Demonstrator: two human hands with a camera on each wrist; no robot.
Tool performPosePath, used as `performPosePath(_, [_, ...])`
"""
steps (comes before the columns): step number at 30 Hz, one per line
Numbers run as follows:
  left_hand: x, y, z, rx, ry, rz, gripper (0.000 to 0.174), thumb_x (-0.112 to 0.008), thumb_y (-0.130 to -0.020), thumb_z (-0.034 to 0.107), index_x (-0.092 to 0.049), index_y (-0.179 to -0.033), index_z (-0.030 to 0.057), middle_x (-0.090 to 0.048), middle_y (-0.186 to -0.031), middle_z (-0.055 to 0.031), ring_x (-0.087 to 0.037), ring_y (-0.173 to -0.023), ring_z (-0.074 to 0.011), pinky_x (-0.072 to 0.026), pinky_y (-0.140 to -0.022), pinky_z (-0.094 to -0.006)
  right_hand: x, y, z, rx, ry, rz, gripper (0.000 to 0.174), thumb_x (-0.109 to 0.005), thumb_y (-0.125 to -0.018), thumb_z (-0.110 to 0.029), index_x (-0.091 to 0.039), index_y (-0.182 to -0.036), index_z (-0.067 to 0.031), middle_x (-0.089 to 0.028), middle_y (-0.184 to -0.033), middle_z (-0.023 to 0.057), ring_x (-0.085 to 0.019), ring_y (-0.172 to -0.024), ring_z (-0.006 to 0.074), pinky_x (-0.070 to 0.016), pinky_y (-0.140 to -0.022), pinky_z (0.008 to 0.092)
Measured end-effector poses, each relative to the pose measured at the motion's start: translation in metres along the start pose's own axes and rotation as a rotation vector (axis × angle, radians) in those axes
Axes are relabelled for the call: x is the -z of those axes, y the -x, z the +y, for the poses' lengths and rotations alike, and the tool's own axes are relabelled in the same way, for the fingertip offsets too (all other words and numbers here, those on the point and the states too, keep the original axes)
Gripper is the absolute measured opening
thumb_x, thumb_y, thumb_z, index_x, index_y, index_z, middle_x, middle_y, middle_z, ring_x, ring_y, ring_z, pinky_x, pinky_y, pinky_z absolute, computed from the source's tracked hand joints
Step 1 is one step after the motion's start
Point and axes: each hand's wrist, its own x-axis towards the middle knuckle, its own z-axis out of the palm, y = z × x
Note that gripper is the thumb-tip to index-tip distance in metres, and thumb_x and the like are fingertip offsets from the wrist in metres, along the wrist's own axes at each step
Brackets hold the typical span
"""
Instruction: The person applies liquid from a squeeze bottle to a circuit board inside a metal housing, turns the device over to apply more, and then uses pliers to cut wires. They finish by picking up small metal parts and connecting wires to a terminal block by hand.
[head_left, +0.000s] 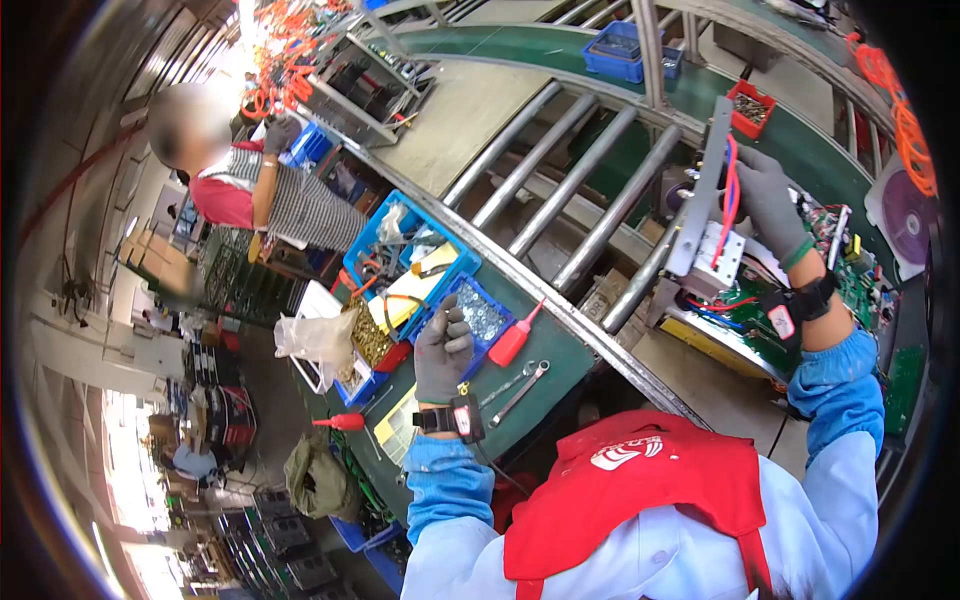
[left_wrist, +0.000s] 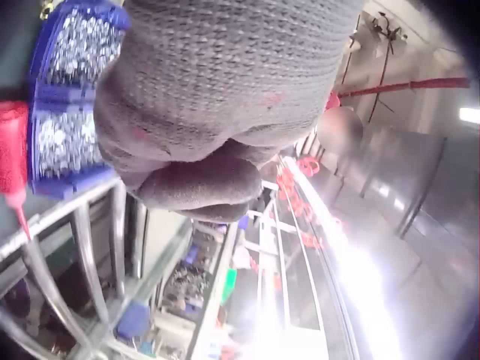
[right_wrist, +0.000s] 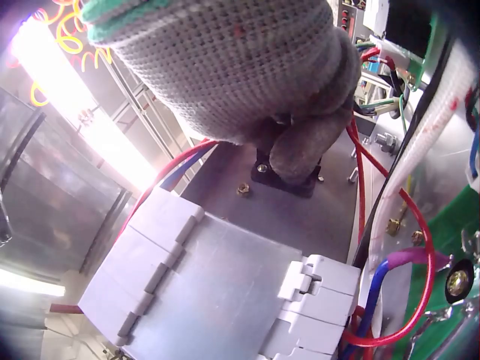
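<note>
My right hand (head_left: 770, 205), in a grey knit glove, is at an upright metal panel (head_left: 703, 190) with red and blue wires. In the right wrist view its fingers (right_wrist: 304, 146) curl round a black square-based part (right_wrist: 281, 181) screwed to that panel. A white block with a clear cover (right_wrist: 225, 285) sits on the panel below the fingers. My left hand (head_left: 443, 350), also gloved, is raised beside a blue bin of small metal fasteners (head_left: 478, 312). Its fingers (left_wrist: 199, 187) are curled in toward the palm, with no held thing showing; the inside of the grip is hidden.
A red squeeze bottle (head_left: 512, 340) and wrenches (head_left: 518, 390) lie on the green bench. Left of them stands a larger blue crate (head_left: 425, 290). Metal rollers (head_left: 600, 200) run beyond the bench. Circuit boards (head_left: 855, 285) lie at right. Another person (head_left: 265, 190) stands at left.
</note>
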Motion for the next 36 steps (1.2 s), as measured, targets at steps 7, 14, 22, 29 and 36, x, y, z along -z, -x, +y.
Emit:
performPosePath(7, [-0.137, -0.014, -0.058, 0.048, -0.440, -0.069, 0.033, -0.062, -0.100, 0.021, -0.056, -0.125, -0.0001, -0.063, -0.088, -0.0057, -0.045, -0.061, -0.0064, -0.0351, -0.042, -0.0156, 0.011, 0.010, -0.045, -0.232, 0.102, -0.143, 0.025, -0.058, -0.094, -0.019, -0.067, -0.104, 0.0020, -0.067, -0.078, 0.0083, -0.069, -0.059, 0.0173, -0.0551, -0.049, 0.0319])
performPosePath(14, [-0.261, -0.025, -0.117, -0.247, -0.838, -0.243, 0.029, -0.065, -0.099, 0.027, -0.062, -0.106, -0.0013, -0.033, -0.060, 0.0061, -0.030, -0.047, -0.0036, -0.0208, -0.040, -0.0216, 0.014, 0.049, -0.116, -0.029, -0.067, -0.165, 0.026, -0.061, -0.094, -0.020, -0.068, -0.103, 0.0042, -0.067, -0.080, 0.0067, -0.067, -0.064, 0.0123, -0.0550, -0.053, 0.0290])
performPosePath(22, [-0.314, -0.006, -0.180, -0.947, -1.243, -0.328, 0.022, -0.076, -0.090, 0.013, -0.071, -0.103, -0.0031, -0.068, -0.080, -0.0041, -0.059, -0.069, -0.0098, -0.0468, -0.060, -0.0252, -0.006, 0.093, -0.133, -0.082, -0.477, -0.528, 0.030, -0.057, -0.100, -0.027, -0.068, -0.099, 0.0008, -0.063, -0.080, 0.0020, -0.057, -0.070, 0.0100, -0.0462, -0.064, 0.0259])
performPosePath(29, [-0.300, -0.025, -0.173, -1.333, -1.761, -0.536, 0.022, -0.071, -0.093, 0.012, -0.072, -0.111, -0.0010, -0.068, -0.082, -0.0130, -0.065, -0.069, -0.0261, -0.0508, -0.064, -0.0315, -0.002, 0.085, -0.124, -0.198, -0.664, -0.527, 0.026, -0.059, -0.097, -0.020, -0.068, -0.092, 0.0033, -0.065, -0.076, 0.0049, -0.059, -0.065, 0.0115, -0.0489, -0.060, 0.0267])
performPosePath(36, [-0.298, -0.038, -0.162, -0.368, -1.021, -0.075, 0.028, -0.057, -0.102, 0.019, -0.065, -0.119, -0.0022, -0.055, -0.076, 0.0021, -0.048, -0.066, -0.0014, -0.0380, -0.053, -0.0184, 0.033, 0.022, -0.067, -0.056, -0.235, 0.083, 0.020, -0.064, -0.094, -0.017, -0.070, -0.094, 0.0020, -0.066, -0.075, 0.0059, -0.062, -0.060, 0.0118, -0.0519, -0.055, 0.0292])
